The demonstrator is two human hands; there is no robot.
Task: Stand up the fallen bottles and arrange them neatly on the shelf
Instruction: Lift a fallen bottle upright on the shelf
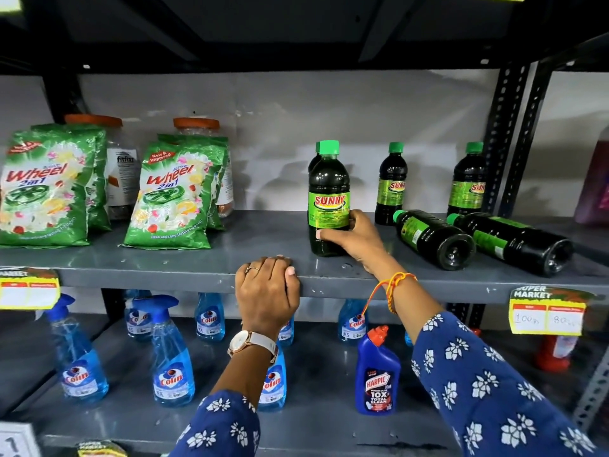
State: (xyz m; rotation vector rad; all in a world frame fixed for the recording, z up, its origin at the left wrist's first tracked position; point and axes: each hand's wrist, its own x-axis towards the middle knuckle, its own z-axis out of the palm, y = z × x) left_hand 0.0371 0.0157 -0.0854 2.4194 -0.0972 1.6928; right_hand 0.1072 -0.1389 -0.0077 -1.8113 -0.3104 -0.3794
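- Your right hand (pixel 351 237) reaches over the near edge of the grey shelf (pixel 184 258), and its grip wraps the lower half of an upright Sunny bottle (pixel 329 192), thumb across the front below the label, fingers curled round the right side.
- That bottle stands on the shelf near the middle, green cap up; a second upright bottle (pixel 317 159) stands just behind it and shows only as a sliver at its left.
- Your left hand (pixel 267 290) rests on the shelf's near lip, left of the held bottle, its grip folded over the edge with fingers pressed together on top; it holds no bottle.
- Two more Sunny bottles stand upright at the far right, one (pixel 391 186) just right of the held bottle, the other (pixel 468 183) near the black upright post (pixel 501 140).
- Two fallen bottles lie on their sides in front of those, bases toward you and caps pointing far-left: the left one (pixel 433 237) and the right one (pixel 514 240), side by side.
- Two stacks of Wheel detergent packs (pixel 174 196) lean at the left of the same shelf, well apart from the bottles.
- Blue Colin spray bottles (pixel 173 367) and a Harpic bottle (pixel 377 374) stand on the lower shelf.
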